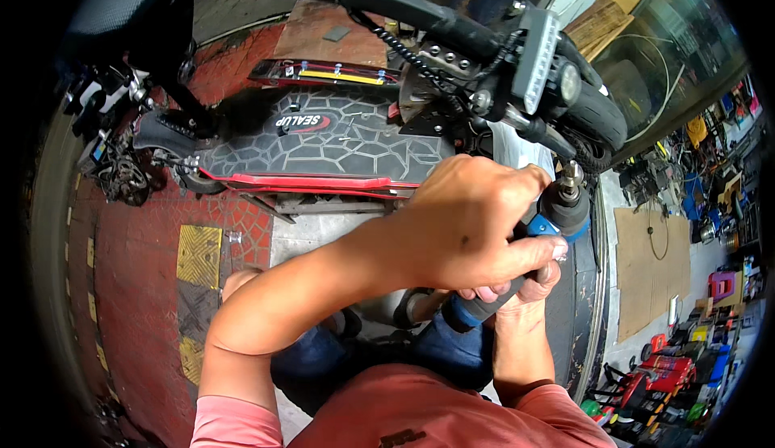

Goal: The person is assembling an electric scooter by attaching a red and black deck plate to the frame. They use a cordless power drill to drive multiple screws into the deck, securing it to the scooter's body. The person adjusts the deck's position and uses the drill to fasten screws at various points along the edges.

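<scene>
A blue and black cordless drill (565,210) is in my hands, its chuck and metal bit pointing away from me. My right hand (539,288) is wrapped round its handle from below, with the fingers partly hidden. Reaching across from the left, my left hand (476,226) is closed over the drill's body, thumb against its side; its other fingers are mostly hidden. Just beyond the hands is an electric scooter with a black, crack-patterned deck (315,153) and red side trim. Small screws (349,136) lie on the deck.
The scooter's front light (535,60) and tyre (596,115) stand close beyond the drill. A strip with a yellow band (343,77) lies past the deck. Cardboard (652,270) covers the floor at right, near many tools and red equipment (668,374). Another scooter (113,161) stands far left.
</scene>
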{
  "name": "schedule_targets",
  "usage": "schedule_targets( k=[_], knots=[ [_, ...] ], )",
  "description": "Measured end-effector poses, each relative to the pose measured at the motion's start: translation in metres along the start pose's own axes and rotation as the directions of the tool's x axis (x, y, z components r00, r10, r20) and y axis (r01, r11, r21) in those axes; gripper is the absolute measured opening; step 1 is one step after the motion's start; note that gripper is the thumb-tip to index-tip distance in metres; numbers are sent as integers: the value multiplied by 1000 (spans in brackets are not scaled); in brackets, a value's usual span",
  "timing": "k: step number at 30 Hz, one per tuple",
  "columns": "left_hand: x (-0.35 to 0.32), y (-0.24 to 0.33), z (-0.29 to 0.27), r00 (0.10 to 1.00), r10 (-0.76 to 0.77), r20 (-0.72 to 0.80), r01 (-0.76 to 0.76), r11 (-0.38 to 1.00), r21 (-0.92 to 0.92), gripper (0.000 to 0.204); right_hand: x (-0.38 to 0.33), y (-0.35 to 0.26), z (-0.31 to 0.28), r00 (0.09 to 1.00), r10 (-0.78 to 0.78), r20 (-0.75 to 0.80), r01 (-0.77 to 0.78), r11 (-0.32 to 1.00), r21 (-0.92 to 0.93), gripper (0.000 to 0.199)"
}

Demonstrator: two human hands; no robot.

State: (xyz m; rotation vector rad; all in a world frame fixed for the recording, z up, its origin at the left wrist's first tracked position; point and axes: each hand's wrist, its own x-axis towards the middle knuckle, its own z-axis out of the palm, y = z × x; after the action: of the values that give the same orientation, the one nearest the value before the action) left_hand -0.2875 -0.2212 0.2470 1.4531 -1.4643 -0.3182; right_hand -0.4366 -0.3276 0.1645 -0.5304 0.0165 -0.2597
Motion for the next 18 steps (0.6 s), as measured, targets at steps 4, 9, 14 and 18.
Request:
schedule_targets(
  k=[4, 9, 14, 18],
  knots=[
    [-8, -30, 24, 989, 19, -146, 0, 992, 130, 36, 6, 9, -19, 975, -167, -144, 149, 980, -132, 90],
    [-22, -51, 36, 961, -111, -253, 148, 981, 129, 35, -3, 16, -18, 927, -179, -329, 33, 914, -404, 75],
    [-14, -43, 38, 972, -65, -226, 87, 992, 90, 47, -25, 8, -39, 886, -301, -352, 48, 816, -577, 79],
    [-18, -46, 5, 951, 235, -203, -206, 967, 153, 32, -27, -21, -41, 914, -276, -299, 120, 885, -450, 78]
  ],
)
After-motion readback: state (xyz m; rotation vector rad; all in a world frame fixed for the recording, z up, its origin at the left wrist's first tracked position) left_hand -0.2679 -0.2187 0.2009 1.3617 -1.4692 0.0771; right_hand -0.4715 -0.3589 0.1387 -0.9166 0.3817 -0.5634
